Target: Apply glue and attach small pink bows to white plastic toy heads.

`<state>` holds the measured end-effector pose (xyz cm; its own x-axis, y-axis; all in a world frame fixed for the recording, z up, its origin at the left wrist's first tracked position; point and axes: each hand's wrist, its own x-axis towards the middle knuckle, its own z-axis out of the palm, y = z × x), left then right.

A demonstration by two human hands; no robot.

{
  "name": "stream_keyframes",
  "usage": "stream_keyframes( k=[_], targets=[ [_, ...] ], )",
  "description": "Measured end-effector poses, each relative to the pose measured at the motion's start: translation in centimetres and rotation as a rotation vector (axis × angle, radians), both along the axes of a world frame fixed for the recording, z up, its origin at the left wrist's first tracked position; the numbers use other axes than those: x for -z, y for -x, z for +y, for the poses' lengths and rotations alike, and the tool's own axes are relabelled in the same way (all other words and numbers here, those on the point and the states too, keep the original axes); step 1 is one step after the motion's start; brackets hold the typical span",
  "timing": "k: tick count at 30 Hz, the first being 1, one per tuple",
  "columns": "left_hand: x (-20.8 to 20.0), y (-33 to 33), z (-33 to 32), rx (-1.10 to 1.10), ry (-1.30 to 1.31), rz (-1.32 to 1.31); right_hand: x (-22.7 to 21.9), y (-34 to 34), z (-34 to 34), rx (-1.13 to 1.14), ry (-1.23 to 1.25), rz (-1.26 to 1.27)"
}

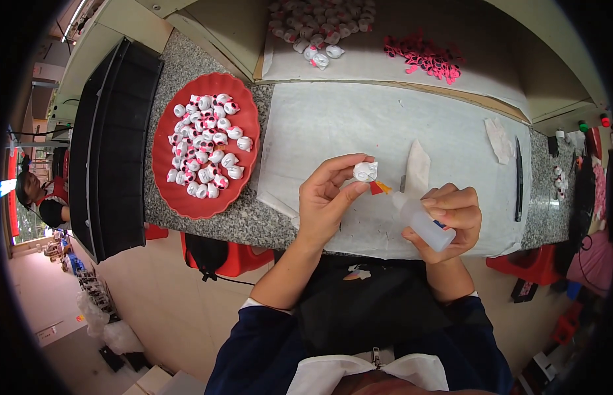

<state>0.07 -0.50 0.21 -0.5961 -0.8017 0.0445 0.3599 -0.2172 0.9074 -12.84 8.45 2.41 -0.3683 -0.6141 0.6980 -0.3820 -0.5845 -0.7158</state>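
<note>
Between thumb and fingers, my left hand (329, 201) pinches a small white animal-head figure (366, 172) with little ears. My right hand (451, 220) is wrapped round a translucent white squeeze bottle (428, 224), tilted so its nozzle end points left toward the figure. A small red and yellow piece (380, 188) shows between the figure and the nozzle; whether it touches either one I cannot tell. Both hands are above the white paper sheet (319, 125) on the bench. A folded white tissue (418, 164) lies just beyond the bottle.
At left, a red scalloped plate (163, 178) holds many white and pink figures, beside a black bin (122, 151). More white heads (319, 29) and pink pieces (425, 56) lie on the shelf. A slim black tool (518, 178) is at right. Another person (46, 197) sits far left.
</note>
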Motion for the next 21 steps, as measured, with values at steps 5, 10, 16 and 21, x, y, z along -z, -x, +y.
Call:
stream_keyframes(
  k=[5,10,16,21],
  targets=[
    [0.31,-0.03,0.0,-0.001,0.102,-0.037,0.03,0.0,-0.06,-0.008,0.002,0.012],
    [0.49,0.18,-0.06,-0.054,0.301,-0.106,0.01,-0.03,-0.1,-0.03,-0.003,0.019],
    [0.61,0.1,-0.2,-0.093,0.308,-0.131,0.0,0.07,-0.1,-0.05,-0.025,0.049],
    [0.6,0.31,-0.26,-0.112,0.395,-0.134,-0.09,0.37,-0.04,0.0,-0.024,0.043]
  ],
)
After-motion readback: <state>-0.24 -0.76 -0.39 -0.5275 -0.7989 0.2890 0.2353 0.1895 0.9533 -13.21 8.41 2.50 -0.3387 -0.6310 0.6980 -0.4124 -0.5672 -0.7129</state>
